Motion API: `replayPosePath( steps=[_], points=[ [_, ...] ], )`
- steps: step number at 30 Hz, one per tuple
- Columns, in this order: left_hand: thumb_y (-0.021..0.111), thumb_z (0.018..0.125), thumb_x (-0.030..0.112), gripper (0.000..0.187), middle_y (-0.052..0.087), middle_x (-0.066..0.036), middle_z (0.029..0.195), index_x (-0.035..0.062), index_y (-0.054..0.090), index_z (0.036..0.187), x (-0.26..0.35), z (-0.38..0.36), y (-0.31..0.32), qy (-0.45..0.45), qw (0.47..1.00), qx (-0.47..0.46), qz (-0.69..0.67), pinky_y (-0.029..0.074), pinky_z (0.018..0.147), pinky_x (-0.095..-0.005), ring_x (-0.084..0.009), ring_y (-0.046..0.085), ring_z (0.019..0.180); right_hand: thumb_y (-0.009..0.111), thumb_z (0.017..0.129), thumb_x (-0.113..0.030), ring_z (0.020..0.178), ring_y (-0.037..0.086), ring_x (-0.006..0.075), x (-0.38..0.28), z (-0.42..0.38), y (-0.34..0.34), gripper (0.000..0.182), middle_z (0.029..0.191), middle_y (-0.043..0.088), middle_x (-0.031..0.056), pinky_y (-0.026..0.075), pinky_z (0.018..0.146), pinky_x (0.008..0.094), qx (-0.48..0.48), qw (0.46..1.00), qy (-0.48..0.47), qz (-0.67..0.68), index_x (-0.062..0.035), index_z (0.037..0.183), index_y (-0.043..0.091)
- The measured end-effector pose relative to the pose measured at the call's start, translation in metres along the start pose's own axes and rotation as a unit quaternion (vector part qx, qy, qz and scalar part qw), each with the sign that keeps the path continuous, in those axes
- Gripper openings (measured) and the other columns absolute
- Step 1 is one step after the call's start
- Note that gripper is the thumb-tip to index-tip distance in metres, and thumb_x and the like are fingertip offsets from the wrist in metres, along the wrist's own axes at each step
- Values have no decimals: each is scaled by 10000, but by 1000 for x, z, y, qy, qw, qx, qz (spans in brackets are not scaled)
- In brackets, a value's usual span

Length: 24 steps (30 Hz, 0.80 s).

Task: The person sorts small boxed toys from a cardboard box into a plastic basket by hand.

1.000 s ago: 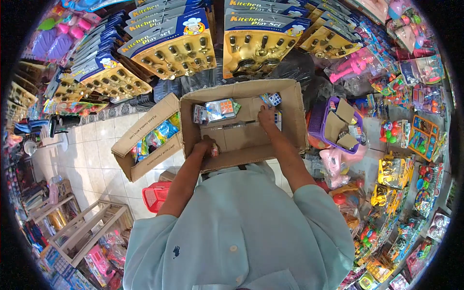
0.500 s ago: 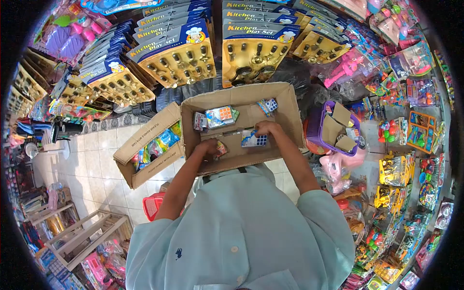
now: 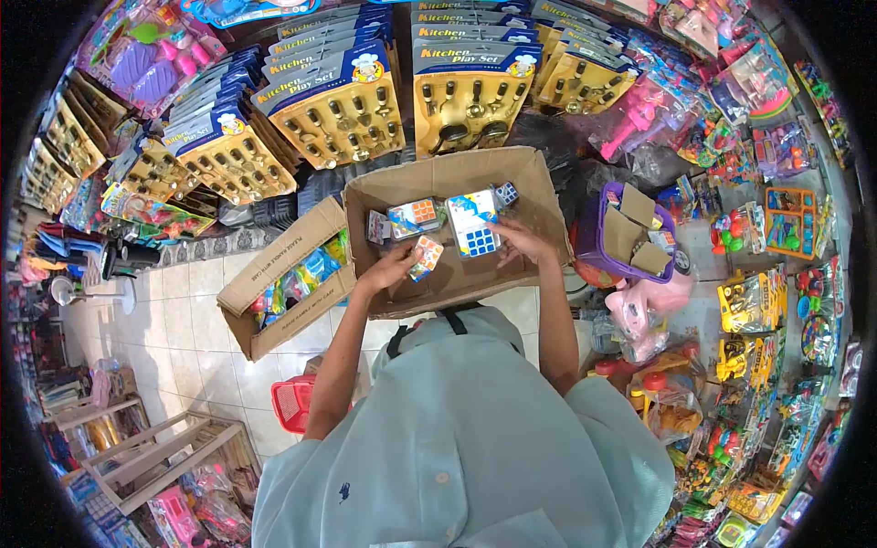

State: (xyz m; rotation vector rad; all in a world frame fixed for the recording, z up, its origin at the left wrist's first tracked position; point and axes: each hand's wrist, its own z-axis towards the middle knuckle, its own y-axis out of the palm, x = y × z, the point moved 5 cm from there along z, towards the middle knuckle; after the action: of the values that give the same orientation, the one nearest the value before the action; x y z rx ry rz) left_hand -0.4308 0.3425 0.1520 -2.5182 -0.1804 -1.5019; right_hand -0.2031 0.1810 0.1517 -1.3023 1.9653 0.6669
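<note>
Two hands (image 3: pixel 457 256), one cube pack (image 3: pixel 475 224) each, over one box (image 3: pixel 539 196).

Bright, even indoor light, soft shadows, strong fisheye bending and black vignette at the edges.

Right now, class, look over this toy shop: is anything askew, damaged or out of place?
Mostly orderly clutter. Odd points: torn cardboard pieces sit loose in the purple basket, and the second carton of toys lies tipped on the floor. The left hand and right hand each hold a packaged cube puzzle over the open box.
</note>
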Motion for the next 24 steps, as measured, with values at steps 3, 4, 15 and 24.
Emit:
replayPosePath(
  steps=[3, 4, 15, 24],
  points=[
    [426, 982, 507, 661, 513, -130, 1312, -3, 386, 1400, -40, 11, 1, 63, 996, 53, 26, 348, 1032, -307, -194, 475, 1179, 571, 905, -488, 581, 545, 127, -3, -31, 10, 607, 894, 596, 49, 598, 586, 358, -7, 999, -32, 41, -80, 1338, 448],
    [420, 992, 489, 647, 502, -109, 1317, -6, 380, 1407, -34, 8, 3, 71, 995, 60, 19, 346, 1024, -289, -160, 475, 1159, 550, 925, -471, 569, 540, 122, -6, -43, 14, 570, 887, 604, 43, 595, 595, 360, -9, 995, -50, 87, -82, 1330, 452],
    [492, 974, 459, 568, 597, -59, 1110, -21, 504, 1276, 52, -49, 73, 96, 983, 70, -138, 416, 893, -245, -100, 527, 1004, 427, 983, -481, 532, 543, 147, 57, -152, 11, 434, 793, 623, 42, 547, 547, 392, 44, 937, -166, 303, -89, 1142, 522],
    [590, 949, 298, 333, 611, -39, 1000, 9, 563, 1113, 56, -30, 157, 139, 983, 14, -122, 441, 816, -264, -100, 538, 910, 399, 984, -505, 569, 533, 162, 126, -197, -9, 471, 834, 610, 47, 501, 516, 345, 56, 904, -187, 381, -82, 1153, 520]
  ],
)
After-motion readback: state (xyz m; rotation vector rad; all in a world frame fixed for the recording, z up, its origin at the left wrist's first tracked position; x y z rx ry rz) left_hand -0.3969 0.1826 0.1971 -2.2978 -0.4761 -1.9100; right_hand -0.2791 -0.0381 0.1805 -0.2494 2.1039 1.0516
